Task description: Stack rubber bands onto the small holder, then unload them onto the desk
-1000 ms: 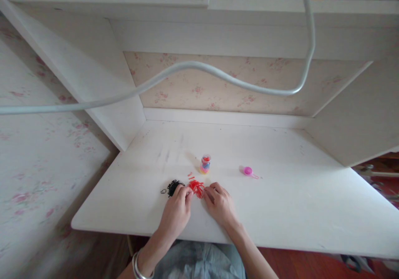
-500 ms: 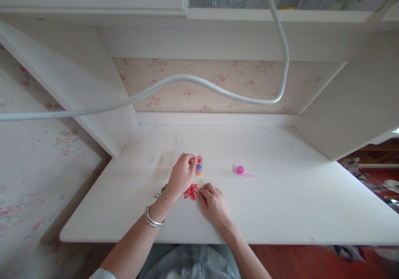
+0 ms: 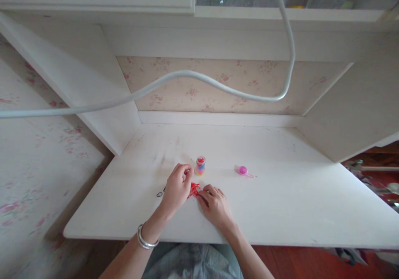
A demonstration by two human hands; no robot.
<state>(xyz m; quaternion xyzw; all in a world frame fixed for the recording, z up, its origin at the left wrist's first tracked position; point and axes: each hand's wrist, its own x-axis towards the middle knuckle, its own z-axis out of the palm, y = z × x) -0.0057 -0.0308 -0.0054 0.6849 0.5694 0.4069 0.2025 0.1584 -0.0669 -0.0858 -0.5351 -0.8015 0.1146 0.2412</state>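
Observation:
A small clear jar (image 3: 201,166) stands upright on the white desk, with red bands on top of blue, pink and yellow layers. Just left of it and nearer me hovers my left hand (image 3: 177,186), a silver bangle at its wrist. Its fingers are curled together, and nothing shows between them. Below the jar lies a loose pile of red rubber bands (image 3: 193,189), partly covered by my left hand. My right hand (image 3: 215,206) rests on the desk, with thumb and forefinger closed at the pile's right edge, against a red band. Several black bands (image 3: 160,194) lie left of my left hand, partly hidden.
A pink lid (image 3: 243,171) with a loop strap lies to the right on the desk (image 3: 280,208). A white cable (image 3: 187,75) hangs across the view above the desk. White side panels and an overhead shelf frame the back.
My left hand has drawn back from the jar's mouth, down and left, and the red band at its fingertips no longer shows. My right hand has hardly moved. The view has shifted slightly.

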